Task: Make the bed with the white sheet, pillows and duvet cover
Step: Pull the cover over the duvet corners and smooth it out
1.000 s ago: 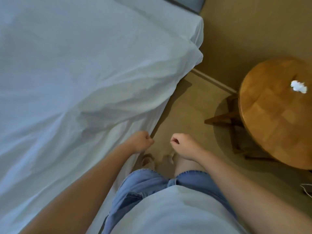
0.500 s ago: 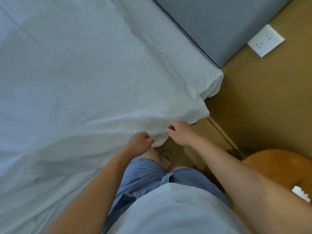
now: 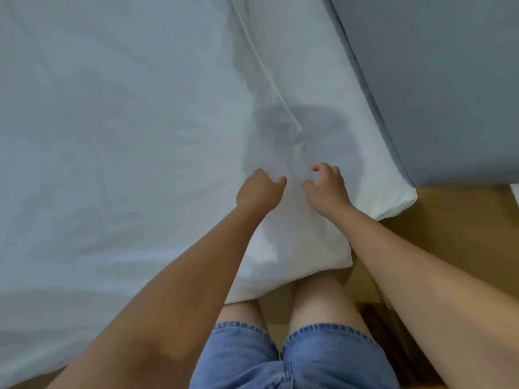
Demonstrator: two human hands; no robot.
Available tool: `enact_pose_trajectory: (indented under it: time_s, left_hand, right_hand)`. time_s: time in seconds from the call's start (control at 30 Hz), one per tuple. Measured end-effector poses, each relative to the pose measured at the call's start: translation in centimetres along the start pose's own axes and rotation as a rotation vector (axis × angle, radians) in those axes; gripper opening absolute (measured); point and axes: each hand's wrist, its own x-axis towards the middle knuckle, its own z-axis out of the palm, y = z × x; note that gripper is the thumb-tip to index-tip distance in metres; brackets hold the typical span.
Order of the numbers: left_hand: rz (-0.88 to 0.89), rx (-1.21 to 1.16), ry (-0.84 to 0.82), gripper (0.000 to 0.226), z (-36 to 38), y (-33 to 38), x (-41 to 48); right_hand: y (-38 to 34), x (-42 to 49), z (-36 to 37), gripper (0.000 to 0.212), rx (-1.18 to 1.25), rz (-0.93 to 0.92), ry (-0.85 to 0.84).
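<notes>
1. The white sheet (image 3: 118, 141) fills most of the view, spread over the bed from the left edge to the near right corner; it lies mostly flat with shallow creases, and its loose edge hangs down the near side of the bed against the person's knees; a raised fold or hem (image 3: 269, 77) runs from the top of the view down toward the two hands.
2. The grey-blue headboard (image 3: 449, 88) stands along the right side of the bed, touching the sheet's far edge; the covered mattress corner (image 3: 398, 200) sticks out just below it.
3. The tan floor (image 3: 460, 220) shows to the right of the bed and between the legs.
4. The person's blue denim shorts (image 3: 309, 357) sit at the bottom of the view, with bare knees touching the hanging sheet.
5. The left hand (image 3: 259, 192) rests on the sheet near the corner, fingers curled into a fist with the thumb against them; whether cloth is pinched inside cannot be told.
6. The right hand (image 3: 327, 188) is just beside it, a narrow gap between them; its fingers are loosely bent and spread apart, thumb out, fingertips (image 3: 318, 167) above or barely on the sheet, gripping nothing that can be seen.
</notes>
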Motion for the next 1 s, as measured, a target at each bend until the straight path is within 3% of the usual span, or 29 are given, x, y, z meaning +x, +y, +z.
enact_pose_trajectory:
  time_s: [0.1, 0.3, 0.47, 0.6, 0.67, 0.73, 0.87, 1.0]
  left_hand:
    - [-0.179, -0.027, 0.121, 0.062, 2.2, 0.9, 3.4]
    - [-0.271, 0.053, 0.151, 0.025, 4.1, 0.0, 6.3]
    - [-0.248, -0.072, 0.330, 0.021, 3.9, -0.4, 4.6]
    - [-0.273, -0.340, 0.589, 0.054, 2.7, -0.2, 3.8]
    - [-0.291, -0.495, 0.608, 0.056, 1.4, 0.0, 4.6]
    - [-0.274, -0.572, 0.535, 0.039, 0.4, 0.5, 5.8]
    - [-0.201, -0.591, 0.427, 0.020, -1.7, 0.6, 7.7]
    - [-0.111, -0.640, 0.570, 0.026, -4.4, -0.4, 7.3]
  right_hand:
    - [-0.6, 4.8, 0.6, 0.052, 0.038, -0.007, -0.109]
    - [-1.8, 9.8, 1.8, 0.070, 0.261, 0.037, -0.211]
    - [-5.2, 11.5, 2.3, 0.036, 0.494, 0.144, -0.291]
    - [-7.5, 11.1, 2.6, 0.027, 0.375, -0.017, -0.342]
    - [-7.6, 10.6, 2.8, 0.031, 0.453, 0.005, -0.382]
    - [-7.4, 10.3, 2.9, 0.040, 0.486, 0.050, -0.415]
    - [-7.4, 10.6, 3.1, 0.061, 0.497, 0.107, -0.463]
    - [-7.7, 9.6, 3.6, 0.071, 0.462, 0.087, -0.379]
